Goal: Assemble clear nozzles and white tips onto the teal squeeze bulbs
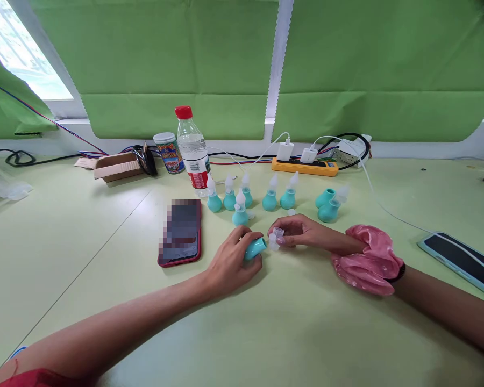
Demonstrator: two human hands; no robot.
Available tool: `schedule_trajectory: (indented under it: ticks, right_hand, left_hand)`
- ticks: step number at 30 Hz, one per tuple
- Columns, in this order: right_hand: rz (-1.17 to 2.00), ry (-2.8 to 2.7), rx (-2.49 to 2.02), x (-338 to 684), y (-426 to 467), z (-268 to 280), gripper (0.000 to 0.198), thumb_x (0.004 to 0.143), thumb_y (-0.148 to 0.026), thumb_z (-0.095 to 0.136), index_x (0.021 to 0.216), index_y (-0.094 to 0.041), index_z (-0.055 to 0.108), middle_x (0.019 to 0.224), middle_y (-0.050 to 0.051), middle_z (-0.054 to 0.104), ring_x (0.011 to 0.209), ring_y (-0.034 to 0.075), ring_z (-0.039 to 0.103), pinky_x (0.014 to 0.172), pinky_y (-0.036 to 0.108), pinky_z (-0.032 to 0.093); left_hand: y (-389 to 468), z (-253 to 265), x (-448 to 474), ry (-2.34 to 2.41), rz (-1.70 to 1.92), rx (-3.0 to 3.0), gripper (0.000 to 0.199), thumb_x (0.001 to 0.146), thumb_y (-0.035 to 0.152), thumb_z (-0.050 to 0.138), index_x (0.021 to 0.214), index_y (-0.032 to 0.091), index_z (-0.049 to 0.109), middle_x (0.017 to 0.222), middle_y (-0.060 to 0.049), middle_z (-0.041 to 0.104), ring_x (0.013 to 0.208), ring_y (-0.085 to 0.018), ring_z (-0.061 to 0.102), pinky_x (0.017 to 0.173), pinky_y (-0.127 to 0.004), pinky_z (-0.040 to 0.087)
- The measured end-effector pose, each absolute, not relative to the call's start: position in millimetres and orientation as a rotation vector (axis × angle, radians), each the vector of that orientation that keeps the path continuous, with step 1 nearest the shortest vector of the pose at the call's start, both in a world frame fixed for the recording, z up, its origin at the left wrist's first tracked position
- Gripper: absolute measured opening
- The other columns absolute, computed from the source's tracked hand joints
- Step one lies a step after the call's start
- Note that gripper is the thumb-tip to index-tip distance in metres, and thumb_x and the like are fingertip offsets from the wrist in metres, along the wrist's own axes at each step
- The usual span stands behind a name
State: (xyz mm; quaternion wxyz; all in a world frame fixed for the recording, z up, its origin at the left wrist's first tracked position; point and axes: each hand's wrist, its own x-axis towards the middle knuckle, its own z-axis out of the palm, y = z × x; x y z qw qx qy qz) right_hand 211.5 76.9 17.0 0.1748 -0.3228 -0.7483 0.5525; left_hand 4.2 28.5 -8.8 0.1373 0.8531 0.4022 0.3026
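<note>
My left hand [237,262] is closed around a teal rubber bulb [255,248], whose open neck points right. Just beside that neck, my right hand [296,231] pinches a small translucent plastic connector [275,239]; bulb and connector look slightly apart. Beyond my hands stand several teal bulbs fitted with clear pointed tips, such as a nasal aspirator [240,210] near my left hand and another aspirator [270,194] farther back. To the right, a bare teal bulb [325,197] sits against a bulb with a tilted clear tip [329,208]. A small clear cap [291,212] lies behind my right hand.
Left of my hands lies a red-cased phone [181,232]. A water bottle [194,153], a printed can [169,153] and an open cardboard box [120,165] stand behind. A yellow power strip [305,166] holds two chargers. A white cable crosses toward another phone [463,260] at right.
</note>
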Motion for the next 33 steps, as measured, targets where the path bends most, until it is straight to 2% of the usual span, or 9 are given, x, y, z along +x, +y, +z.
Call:
schedule_trajectory:
  ticks: [4, 12, 16, 20, 24, 33]
  right_hand:
    - [1.593, -2.072, -0.93, 212, 76, 18, 0.026, 0.073, -0.036, 0.059, 0.089, -0.015, 0.057, 0.071, -0.001, 0.049, 0.059, 0.007, 0.041, 0.05, 0.02, 0.033]
    - [1.472, -1.934, -0.991, 206, 69, 16, 0.023, 0.063, -0.029, 0.068, 0.078, -0.013, 0.062, 0.071, 0.001, 0.059, 0.064, 0.01, 0.051, 0.059, 0.022, 0.04]
    - [1.507, -1.859, -1.004, 206, 68, 20, 0.021, 0.064, -0.028, 0.067, 0.078, -0.014, 0.061, 0.069, 0.001, 0.059, 0.061, 0.01, 0.052, 0.055, 0.022, 0.04]
    - [1.515, -1.859, -0.971, 206, 67, 23, 0.023, 0.064, -0.028, 0.067, 0.08, -0.014, 0.062, 0.075, 0.002, 0.061, 0.069, 0.011, 0.055, 0.061, 0.023, 0.042]
    - [1.495, -1.889, -0.986, 205, 67, 19, 0.026, 0.067, -0.032, 0.065, 0.084, -0.013, 0.063, 0.077, 0.004, 0.064, 0.068, 0.012, 0.056, 0.063, 0.025, 0.044]
    - [1.334, -1.929, -1.006, 200, 61, 13, 0.031, 0.065, -0.036, 0.066, 0.088, -0.015, 0.065, 0.083, 0.006, 0.066, 0.076, 0.017, 0.058, 0.067, 0.031, 0.047]
  left_hand:
    - [29, -10, 3, 1.145, 0.894, 2.456, 0.034, 0.072, 0.017, 0.047, 0.106, 0.015, 0.047, 0.098, -0.009, 0.048, 0.09, -0.019, 0.051, 0.08, -0.031, 0.044]
    - [29, -10, 3, 1.084, 0.962, 2.473, 0.034, 0.073, 0.017, 0.047, 0.106, 0.013, 0.048, 0.093, -0.008, 0.052, 0.085, -0.017, 0.052, 0.076, -0.028, 0.045]
    - [29, -11, 3, 1.085, 0.986, 2.455, 0.034, 0.072, 0.019, 0.049, 0.105, 0.013, 0.049, 0.093, -0.008, 0.053, 0.083, -0.016, 0.053, 0.075, -0.027, 0.045]
    - [29, -11, 3, 1.086, 1.002, 2.443, 0.033, 0.073, 0.021, 0.049, 0.105, 0.014, 0.05, 0.093, -0.008, 0.053, 0.082, -0.016, 0.054, 0.074, -0.028, 0.046]
    - [28, -9, 4, 1.092, 1.007, 2.442, 0.03, 0.074, 0.02, 0.048, 0.103, 0.013, 0.052, 0.089, -0.008, 0.055, 0.08, -0.016, 0.055, 0.071, -0.028, 0.046]
    - [30, -6, 3, 1.163, 1.052, 2.4, 0.024, 0.075, 0.027, 0.052, 0.094, 0.013, 0.056, 0.08, -0.006, 0.055, 0.07, -0.014, 0.054, 0.065, -0.026, 0.046]
